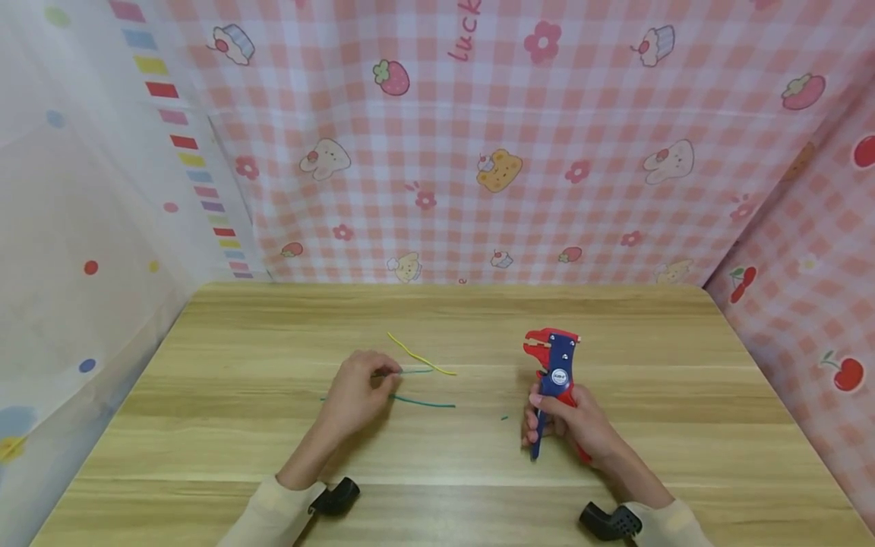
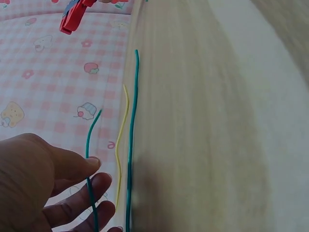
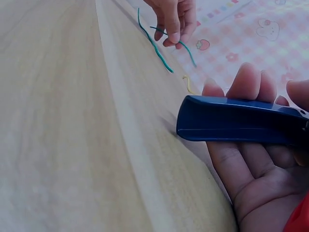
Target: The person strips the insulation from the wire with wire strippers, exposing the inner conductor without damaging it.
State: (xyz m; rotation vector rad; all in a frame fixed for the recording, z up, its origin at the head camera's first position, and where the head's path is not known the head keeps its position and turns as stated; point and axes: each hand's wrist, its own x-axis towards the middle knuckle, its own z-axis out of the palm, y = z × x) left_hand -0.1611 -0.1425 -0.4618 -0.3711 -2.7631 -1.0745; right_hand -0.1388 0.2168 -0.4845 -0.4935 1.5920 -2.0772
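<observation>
Between thumb and fingertips, my left hand [image 1: 358, 389] pinches a thin green wire [image 2: 88, 137], raised above the table, with one end sticking out past the fingers. A second green wire [image 1: 424, 403] lies on the table beneath that hand, partly hidden by it in the head view. Just beyond is a wavy yellow wire [image 1: 420, 358]. My right hand [image 1: 582, 419] holds a blue and red wire stripper [image 1: 562, 357] by its handles, with its red jaws pointing up and toward the left. In the right wrist view, the fingers wrap behind the blue handle [image 3: 231, 121].
A small green wire scrap [image 1: 504, 417] lies on the wooden table [image 1: 273, 319] between the hands. Pink checked cloth [image 1: 437, 114] hangs along the table's back edge, and more printed cloth [image 1: 820, 304] hangs at the right side.
</observation>
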